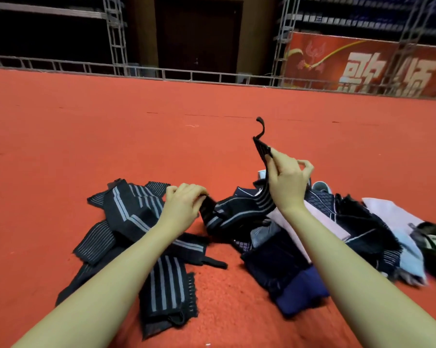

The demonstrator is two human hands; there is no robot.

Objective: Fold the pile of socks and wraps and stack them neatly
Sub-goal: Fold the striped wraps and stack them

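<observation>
Black elastic wrap (pixel 239 212), grey-striped: one end pinched in the left hand (pixel 184 205), the other raised in the right hand (pixel 288 183), both grips closed on it, its thin tab curling upward. It spans the gap above the unsorted pile (pixel 337 229) of dark, pink and pale-blue pieces at right; striped wraps (pixel 136 212) lie loosely at left. Advice: draw the band taut and flat, match the ends, then fold. Floor: red carpet (pixel 111 134), no raised surface. Room: metal truss railing (pixel 186 76), dark doorway, red banner (pixel 362 61) at rear.
</observation>
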